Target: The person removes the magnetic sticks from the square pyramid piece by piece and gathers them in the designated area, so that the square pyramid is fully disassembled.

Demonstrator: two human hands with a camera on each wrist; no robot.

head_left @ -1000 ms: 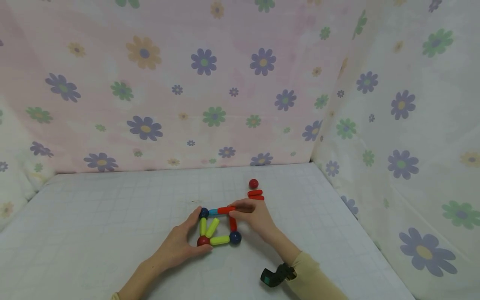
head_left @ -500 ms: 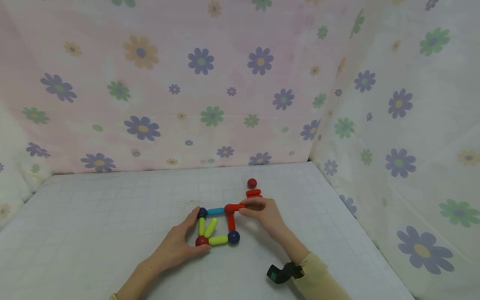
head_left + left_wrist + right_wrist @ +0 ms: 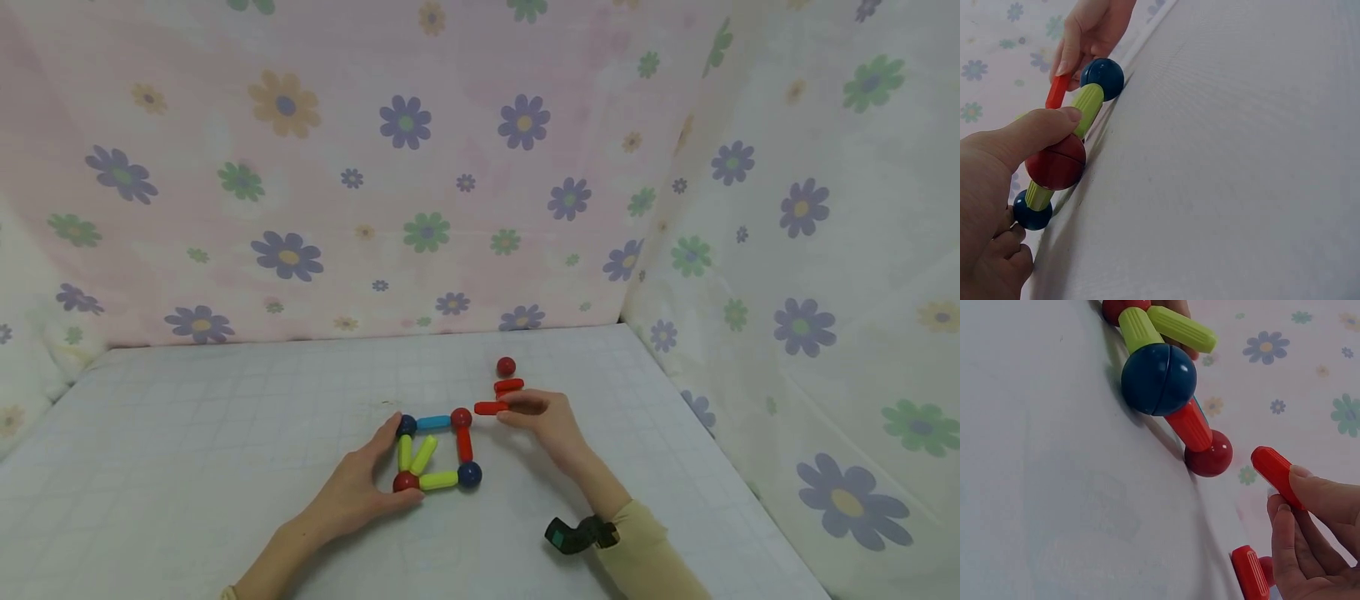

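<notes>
A four-sided frame of magnetic balls and sticks lies on the table. Its corners are a near red ball [image 3: 406, 482], two dark blue balls [image 3: 469, 474] and a far red ball [image 3: 461, 417]. Yellow-green sticks [image 3: 439, 480], a light blue stick [image 3: 433, 422] and a red side stick [image 3: 465, 445] join them; another yellow-green stick [image 3: 1184, 329] angles up from the near red ball. My left hand [image 3: 360, 487] grips the frame's left side, thumb on the near red ball. Between thumb and fingers my right hand [image 3: 546, 421] pinches a loose red stick [image 3: 1274, 470], apart from the far red ball.
Beyond my right hand lie a loose red ball [image 3: 506, 366] and red sticks [image 3: 509, 385], one partly hidden by the fingers. A white cloth covers the table [image 3: 225, 433]. Flowered curtains [image 3: 480, 167] stand at the back and sides.
My right hand has drawn the red stick rightward, off the frame's far right corner, baring the red ball there. The left hand keeps its place on the frame.
</notes>
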